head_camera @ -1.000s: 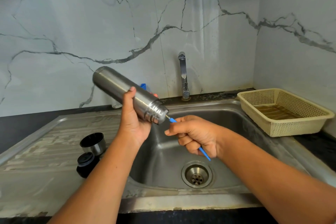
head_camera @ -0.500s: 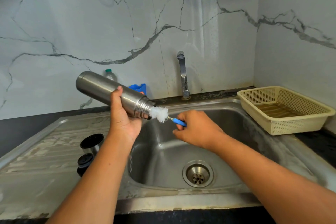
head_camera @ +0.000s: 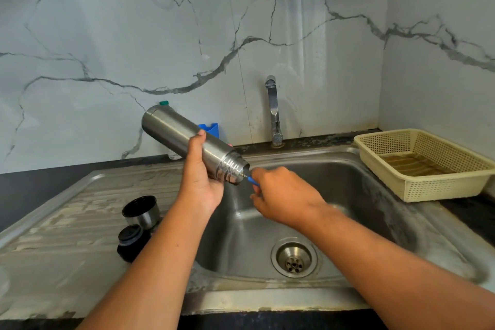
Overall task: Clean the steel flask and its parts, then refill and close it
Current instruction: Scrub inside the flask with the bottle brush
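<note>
Cylindrical brushed-steel flask (head_camera: 184, 136) sits mid-frame, held up in the air over the left edge of the stainless sink basin (head_camera: 348, 195). Its long axis runs diagonally, with the closed base at upper left and the threaded open mouth tipped down to the lower right.

The left hand (head_camera: 201, 185) is wrapped round the body just behind the threads, thumb lying up the near side. The right hand (head_camera: 284, 195) has the back of the hand facing the camera and its fingers curled, pinching a thin blue handle (head_camera: 253, 181). The handle's wire stem goes into the mouth, and the far end is hidden inside.

Lower left, on the drainer, there's a steel cup lid with a black lining (head_camera: 142, 211) and a black round stopper (head_camera: 132, 241) just in front of it.
</note>
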`<state>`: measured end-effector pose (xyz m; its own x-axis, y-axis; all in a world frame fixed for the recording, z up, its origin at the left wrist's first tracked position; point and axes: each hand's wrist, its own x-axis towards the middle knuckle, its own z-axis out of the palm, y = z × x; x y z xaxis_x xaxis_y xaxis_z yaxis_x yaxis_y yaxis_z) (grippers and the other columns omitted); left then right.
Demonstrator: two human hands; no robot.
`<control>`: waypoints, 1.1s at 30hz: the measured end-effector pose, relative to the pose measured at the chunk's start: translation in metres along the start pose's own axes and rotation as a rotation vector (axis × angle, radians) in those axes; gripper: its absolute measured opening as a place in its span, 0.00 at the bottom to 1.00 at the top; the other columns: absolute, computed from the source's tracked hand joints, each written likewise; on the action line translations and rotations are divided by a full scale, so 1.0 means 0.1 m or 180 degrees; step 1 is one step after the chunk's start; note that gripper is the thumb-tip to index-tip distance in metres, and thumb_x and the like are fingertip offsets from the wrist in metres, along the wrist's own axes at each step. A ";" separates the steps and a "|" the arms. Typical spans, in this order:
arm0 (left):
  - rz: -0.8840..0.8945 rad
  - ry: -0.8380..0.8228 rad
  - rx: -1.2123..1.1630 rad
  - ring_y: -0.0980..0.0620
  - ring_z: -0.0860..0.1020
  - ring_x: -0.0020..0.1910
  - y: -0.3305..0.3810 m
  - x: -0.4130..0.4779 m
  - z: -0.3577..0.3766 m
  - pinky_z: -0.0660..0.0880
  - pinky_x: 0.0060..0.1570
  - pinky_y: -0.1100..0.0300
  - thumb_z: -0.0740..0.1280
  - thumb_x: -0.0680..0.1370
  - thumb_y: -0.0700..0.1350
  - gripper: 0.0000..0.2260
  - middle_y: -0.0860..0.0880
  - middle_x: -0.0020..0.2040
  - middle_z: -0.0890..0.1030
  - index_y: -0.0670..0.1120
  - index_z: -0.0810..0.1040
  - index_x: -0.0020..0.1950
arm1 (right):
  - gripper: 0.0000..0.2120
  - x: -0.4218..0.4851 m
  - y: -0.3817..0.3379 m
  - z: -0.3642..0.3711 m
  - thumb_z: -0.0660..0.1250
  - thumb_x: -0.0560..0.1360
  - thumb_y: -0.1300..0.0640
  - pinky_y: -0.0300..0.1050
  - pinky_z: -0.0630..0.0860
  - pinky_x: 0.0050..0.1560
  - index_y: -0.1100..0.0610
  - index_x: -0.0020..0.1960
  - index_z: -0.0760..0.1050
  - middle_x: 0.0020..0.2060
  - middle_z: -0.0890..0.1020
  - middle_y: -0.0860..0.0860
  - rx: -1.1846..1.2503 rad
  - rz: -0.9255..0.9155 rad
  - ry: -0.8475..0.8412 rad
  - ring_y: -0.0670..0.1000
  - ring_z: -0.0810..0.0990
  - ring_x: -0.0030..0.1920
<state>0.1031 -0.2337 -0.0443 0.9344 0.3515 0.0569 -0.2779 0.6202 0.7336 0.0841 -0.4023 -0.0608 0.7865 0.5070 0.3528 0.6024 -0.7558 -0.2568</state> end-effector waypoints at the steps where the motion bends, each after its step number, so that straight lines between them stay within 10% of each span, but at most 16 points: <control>1: 0.0021 -0.0030 -0.0064 0.47 0.85 0.42 0.03 0.00 0.00 0.83 0.49 0.51 0.73 0.75 0.54 0.26 0.43 0.45 0.84 0.42 0.77 0.68 | 0.02 0.00 0.02 -0.01 0.63 0.79 0.54 0.49 0.76 0.38 0.50 0.50 0.69 0.41 0.78 0.52 0.0001 -0.0006 0.0009 0.57 0.78 0.40; 33: 0.0214 0.0155 -0.0193 0.48 0.85 0.39 0.12 0.14 -0.12 0.83 0.41 0.53 0.72 0.76 0.55 0.28 0.44 0.44 0.84 0.43 0.73 0.72 | 0.16 -0.03 0.13 -0.08 0.60 0.80 0.54 0.45 0.65 0.30 0.49 0.36 0.59 0.32 0.71 0.48 -0.0126 -0.0096 -0.0060 0.50 0.71 0.32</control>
<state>0.1102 -0.2124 -0.0428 0.9018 0.4264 0.0705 -0.3540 0.6349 0.6867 0.0883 -0.4173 -0.0584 0.7706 0.5373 0.3428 0.6203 -0.7556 -0.2102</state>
